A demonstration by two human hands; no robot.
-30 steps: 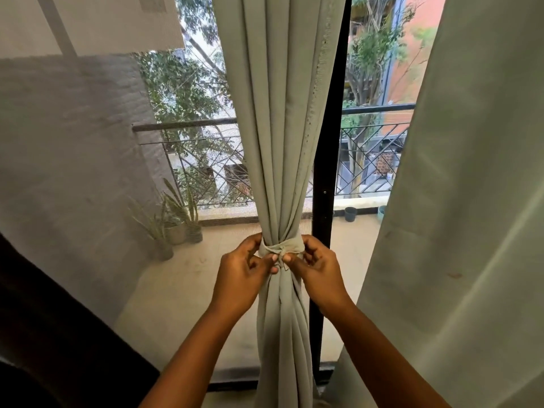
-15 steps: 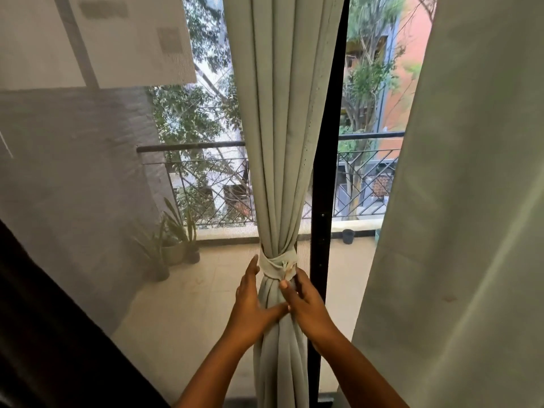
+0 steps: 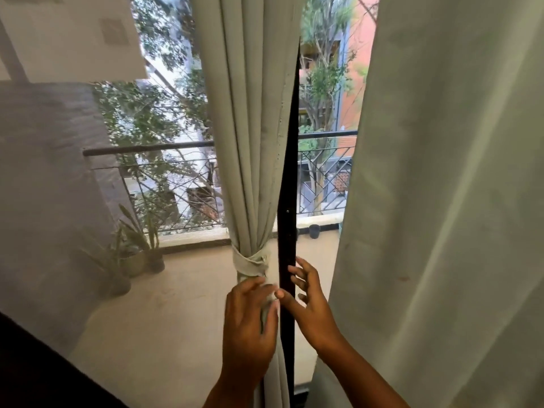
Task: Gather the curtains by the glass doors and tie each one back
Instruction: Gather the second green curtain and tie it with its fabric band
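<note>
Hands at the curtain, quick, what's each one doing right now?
Left hand: open, fingers resting on the tied curtain.
Right hand: open, fingers spread, holding nothing.

Legible markings: none found.
No text, label, brand, number or sign could be read on any surface in the head view.

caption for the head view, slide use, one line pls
Both hands, left and right, open just below the tied curtain; right-side curtain hangs loose.
</note>
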